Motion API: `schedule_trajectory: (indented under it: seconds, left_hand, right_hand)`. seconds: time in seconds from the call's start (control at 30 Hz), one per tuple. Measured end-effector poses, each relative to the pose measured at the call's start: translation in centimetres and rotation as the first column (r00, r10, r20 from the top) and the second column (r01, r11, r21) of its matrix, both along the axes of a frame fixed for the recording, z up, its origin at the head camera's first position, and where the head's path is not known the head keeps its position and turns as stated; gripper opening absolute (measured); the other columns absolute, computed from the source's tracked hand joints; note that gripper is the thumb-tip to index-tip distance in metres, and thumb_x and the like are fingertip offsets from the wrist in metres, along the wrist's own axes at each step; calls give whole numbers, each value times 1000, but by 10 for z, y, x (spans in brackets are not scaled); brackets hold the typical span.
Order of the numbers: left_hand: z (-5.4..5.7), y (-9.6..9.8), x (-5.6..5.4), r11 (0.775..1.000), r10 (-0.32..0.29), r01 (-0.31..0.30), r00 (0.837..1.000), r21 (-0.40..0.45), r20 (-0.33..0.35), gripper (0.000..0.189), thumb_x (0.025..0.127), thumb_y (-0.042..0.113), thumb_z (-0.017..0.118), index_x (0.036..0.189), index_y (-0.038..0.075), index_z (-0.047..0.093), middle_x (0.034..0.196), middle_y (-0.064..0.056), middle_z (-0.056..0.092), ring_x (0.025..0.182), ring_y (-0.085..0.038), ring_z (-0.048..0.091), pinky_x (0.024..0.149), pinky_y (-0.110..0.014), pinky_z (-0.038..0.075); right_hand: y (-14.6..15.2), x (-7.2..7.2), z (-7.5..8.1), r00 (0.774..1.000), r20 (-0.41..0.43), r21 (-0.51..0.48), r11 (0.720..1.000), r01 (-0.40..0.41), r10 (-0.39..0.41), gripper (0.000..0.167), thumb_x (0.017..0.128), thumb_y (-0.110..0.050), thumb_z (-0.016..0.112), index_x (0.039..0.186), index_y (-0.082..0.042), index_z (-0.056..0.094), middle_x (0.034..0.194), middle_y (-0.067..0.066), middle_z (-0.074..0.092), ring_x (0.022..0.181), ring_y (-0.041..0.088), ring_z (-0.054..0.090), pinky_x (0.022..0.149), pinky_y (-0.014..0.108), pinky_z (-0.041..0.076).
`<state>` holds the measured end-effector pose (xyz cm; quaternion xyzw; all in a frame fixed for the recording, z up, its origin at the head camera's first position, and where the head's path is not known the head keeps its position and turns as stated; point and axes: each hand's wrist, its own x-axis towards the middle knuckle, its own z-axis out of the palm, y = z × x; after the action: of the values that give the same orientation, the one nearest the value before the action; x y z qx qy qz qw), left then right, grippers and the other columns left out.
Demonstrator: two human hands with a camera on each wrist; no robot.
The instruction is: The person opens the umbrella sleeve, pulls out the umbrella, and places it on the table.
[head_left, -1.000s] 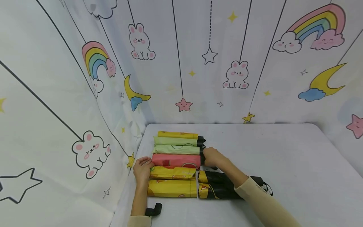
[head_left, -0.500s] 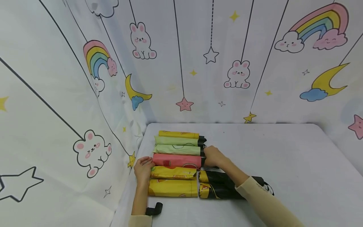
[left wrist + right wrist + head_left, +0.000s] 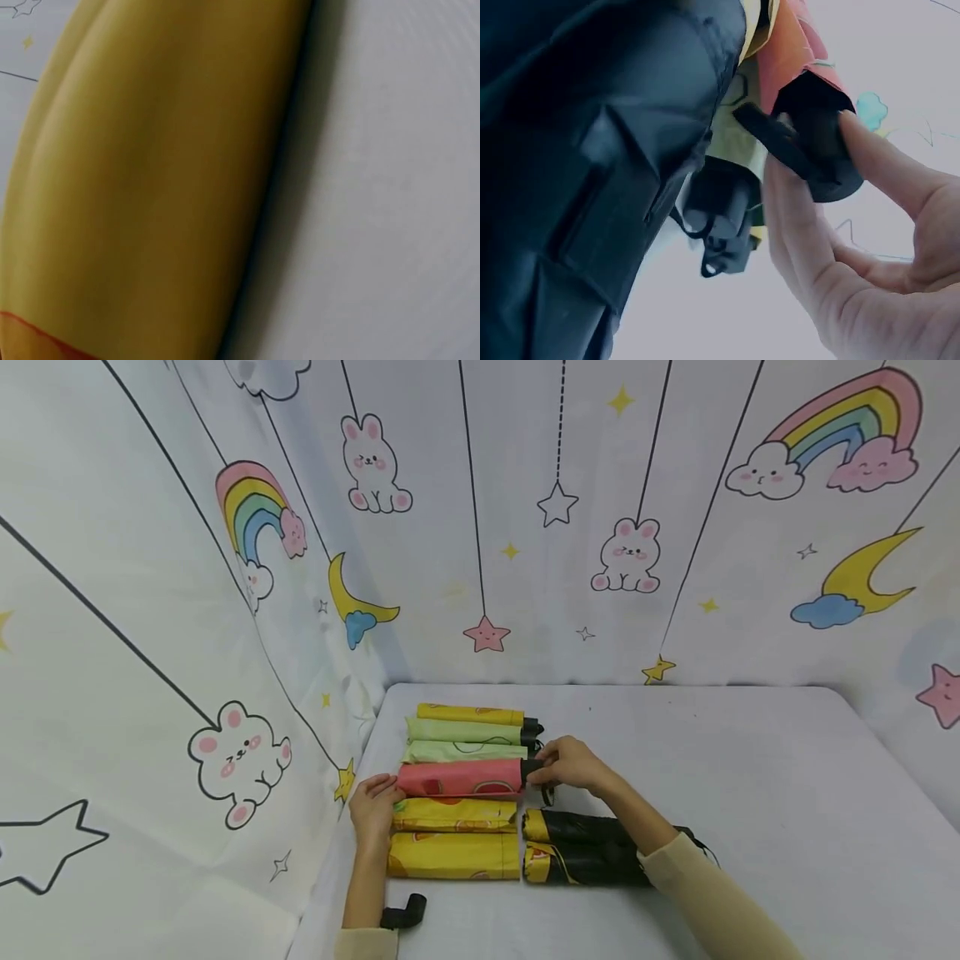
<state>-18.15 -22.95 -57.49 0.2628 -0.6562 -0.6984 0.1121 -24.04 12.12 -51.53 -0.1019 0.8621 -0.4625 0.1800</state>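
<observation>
A cloth [image 3: 420, 560] printed with rabbits [image 3: 627, 560] and rainbows [image 3: 828, 417] hangs behind the table [image 3: 720, 752].

The red umbrella [image 3: 459, 778], furled into a roll with darker prints, stretches left to right between a light green umbrella [image 3: 450, 752] and a yellow one [image 3: 456, 816]. The right hand [image 3: 573, 764] pinches its black handle [image 3: 529, 770]; the left hand [image 3: 374, 806] is at its other end.

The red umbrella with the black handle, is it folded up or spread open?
Folded up: the red umbrella is a narrow roll, its black handle pinched by the right hand.
</observation>
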Motion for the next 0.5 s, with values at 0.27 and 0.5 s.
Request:
schedule_trajectory:
  seconds: [0.27, 0.5]
  left_hand:
    - [1, -1, -2, 1000, 15, -15, 1000, 0, -8, 42, 89, -13, 70, 129, -8, 59, 129, -29, 65, 110, -27, 70, 74, -16, 57]
    - [-2, -3, -2, 1000, 26, -26, 1000, 13, 5, 45, 88, -15, 70, 131, -9, 58, 129, -28, 66, 106, -25, 71, 74, -20, 60]
  right_hand:
    - [-5, 6, 11, 995, 72, -164, 983, 83, -72, 35, 89, -25, 85, 112, -1, 76, 94, 8, 76, 84, 28, 76, 81, 46, 63]
    - [-9, 11, 8, 983, 125, -236, 959, 160, -133, 37, 88, -25, 86, 112, 1, 75, 90, 12, 79, 83, 28, 77, 82, 42, 60]
